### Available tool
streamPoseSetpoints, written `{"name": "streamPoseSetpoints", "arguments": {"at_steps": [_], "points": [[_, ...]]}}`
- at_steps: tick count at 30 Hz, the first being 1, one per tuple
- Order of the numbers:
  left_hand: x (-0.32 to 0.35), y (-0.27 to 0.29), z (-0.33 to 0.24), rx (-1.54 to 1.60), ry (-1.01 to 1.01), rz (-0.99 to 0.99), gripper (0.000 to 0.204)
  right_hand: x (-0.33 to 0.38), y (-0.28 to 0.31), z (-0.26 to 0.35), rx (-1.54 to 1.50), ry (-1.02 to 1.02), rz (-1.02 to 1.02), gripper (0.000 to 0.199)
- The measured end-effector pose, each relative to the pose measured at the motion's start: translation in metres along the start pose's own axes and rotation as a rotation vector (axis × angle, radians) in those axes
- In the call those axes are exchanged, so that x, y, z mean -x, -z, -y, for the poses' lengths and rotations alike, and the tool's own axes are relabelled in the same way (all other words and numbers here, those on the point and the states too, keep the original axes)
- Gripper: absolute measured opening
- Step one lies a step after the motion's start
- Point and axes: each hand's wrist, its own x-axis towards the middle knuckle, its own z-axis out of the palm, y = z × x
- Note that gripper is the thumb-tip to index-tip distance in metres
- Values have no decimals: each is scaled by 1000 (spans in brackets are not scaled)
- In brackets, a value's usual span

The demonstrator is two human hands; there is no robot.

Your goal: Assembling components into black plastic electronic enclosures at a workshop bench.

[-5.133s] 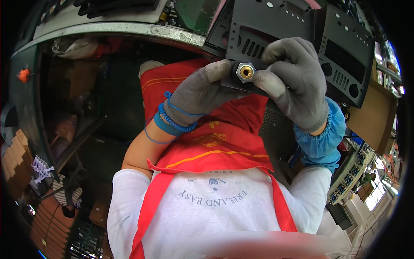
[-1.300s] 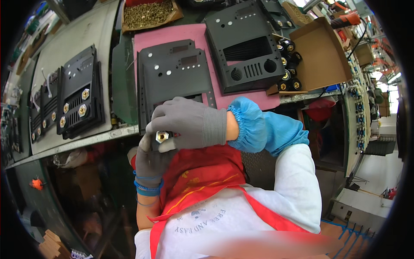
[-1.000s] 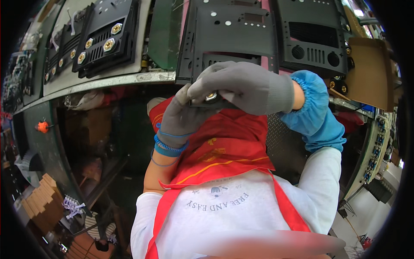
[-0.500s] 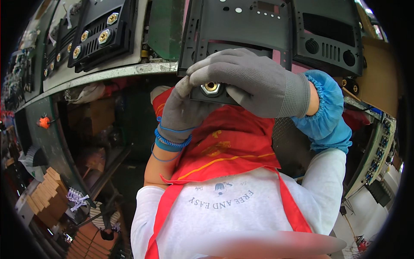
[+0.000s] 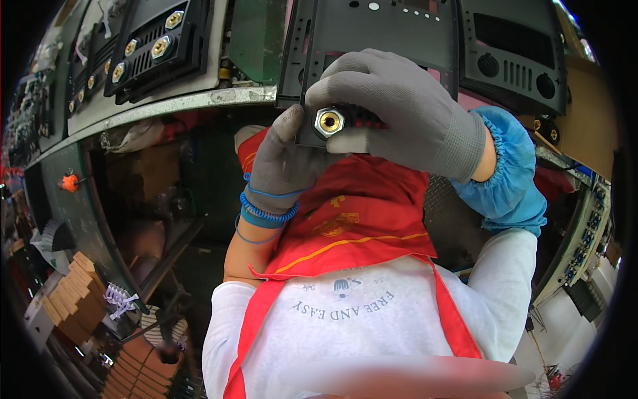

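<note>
Both hands wear grey gloves. My left hand (image 5: 284, 156) grips the left near edge of a black panel (image 5: 311, 137), its thumb up along the side and its other fingers mostly hidden beneath. My right hand (image 5: 399, 110) arches over the same panel. Its curled fingers and thumb close around a brass connector (image 5: 329, 122) with a silver hex nut on a black round base. The thumb tip touches or nearly touches the nut's near side. The panel's near end juts past the bench edge; much of it is under the right hand.
Black housings with brass connectors (image 5: 161, 46) lie on the bench at the left. A large dark metal casing (image 5: 392, 40) is beyond my hands, with a slotted black front panel (image 5: 515, 60) to its right. A cardboard sheet (image 5: 588, 120) stands far right. The bench's metal edge (image 5: 186, 100) runs across.
My right hand has shifted slightly right, and its thumb has come out from the side to the connector's near edge. The connector shows more fully. My left thumb now stands apart from the right fingers.
</note>
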Motion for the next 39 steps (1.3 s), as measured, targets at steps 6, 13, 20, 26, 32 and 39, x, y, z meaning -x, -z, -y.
{"name": "streamPoseSetpoints", "arguments": {"at_steps": [6, 13, 20, 26, 32, 39], "points": [[3, -1, -2, -79, 3, 0, 50, -5, 9, -8, -59, 24, 314, 39], [-2, -14, -4, 44, 34, -116, 53, 7, 10, -10, -56, -23, 94, 42], [0, -3, -8, -135, 86, -123, 55, 7, 8, -14, -9, -83, 38, 39], [1, -6, -7, -246, 69, -183, 56, -1, 15, -2, -170, -321, 243, 37], [2, -5, -1, 143, 15, 84, 49, 5, -2, -4, -35, 170, 61, 26], [1, 6, -2, 127, -19, 108, 53, 0, 8, -4, -46, 131, 17, 19]]}}
